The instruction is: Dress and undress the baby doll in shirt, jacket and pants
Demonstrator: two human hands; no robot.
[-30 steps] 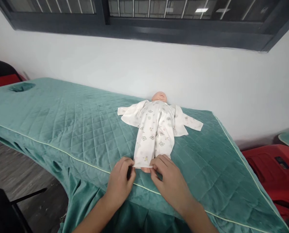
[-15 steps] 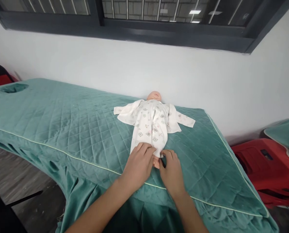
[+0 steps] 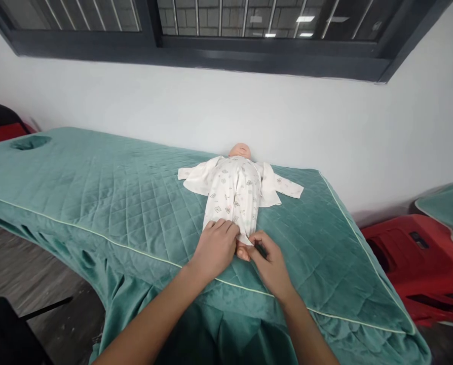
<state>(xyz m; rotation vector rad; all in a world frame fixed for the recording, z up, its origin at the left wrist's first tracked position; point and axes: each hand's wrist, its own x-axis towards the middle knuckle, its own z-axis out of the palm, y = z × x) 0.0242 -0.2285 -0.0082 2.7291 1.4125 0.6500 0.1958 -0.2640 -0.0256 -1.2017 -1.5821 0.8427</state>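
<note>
A baby doll lies on its back on a green quilted bed cover, head toward the wall. It is dressed in a white patterned shirt, sleeves spread to both sides, and white patterned trousers. My left hand is closed on the lower left trouser leg, its fingertips partly hidden. With thumb and forefinger, my right hand pinches the hem of the other trouser leg. One bare doll foot shows between my hands, below that hem.
The bed cover has pale piping and, at the far left, a round hole. Behind it is a white wall under a barred window. A red plastic stool or chair stands at the right. A dark object is at the lower left.
My right hand has turned and now pinches the trouser hem more closely, pulling it out to a point over the foot. My left hand stays on the other leg. The view has shifted slightly.
</note>
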